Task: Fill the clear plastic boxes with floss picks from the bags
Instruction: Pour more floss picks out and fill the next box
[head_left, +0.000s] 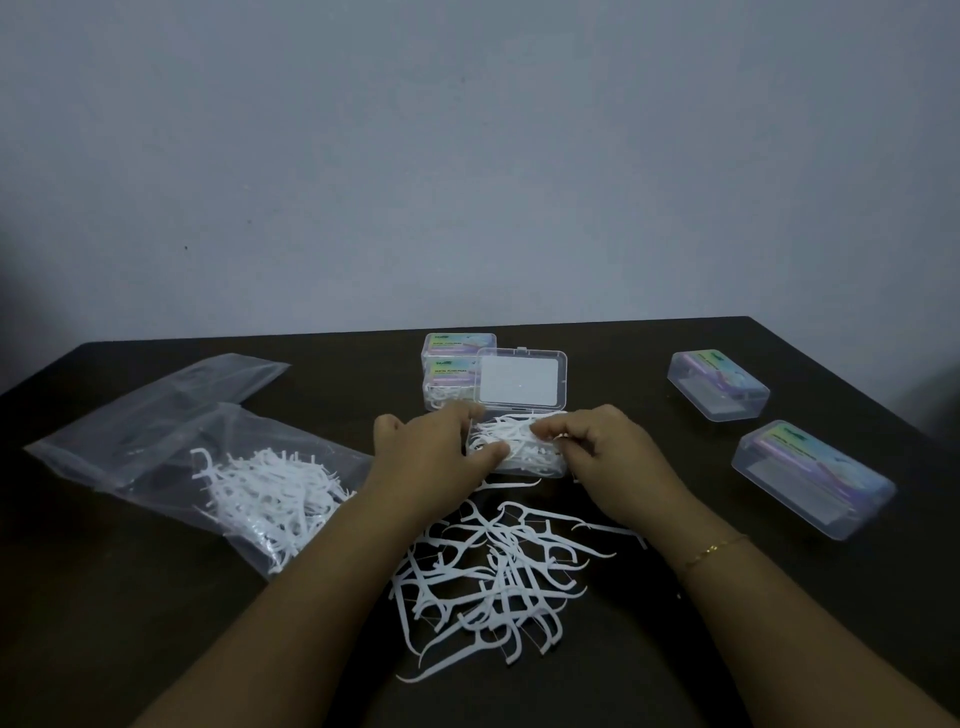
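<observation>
Dark tabletop under a plain grey wall carries everything. At nine o'clock lies a bag of floss picks; at three o'clock, two closed boxes. Dead centre, the open box sits lid up, long axis left to right, heaped with picks. Both hands flank it: left hand pressing relaxed fingers on the heap, right hand pinching picks at its right end. Loose picks lie at six o'clock, equally near both hands.

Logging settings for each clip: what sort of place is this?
Probably a home or small packing spot, not a factory: a plain dark table against a bare wall, with a plastic bag and small clear boxes.
</observation>
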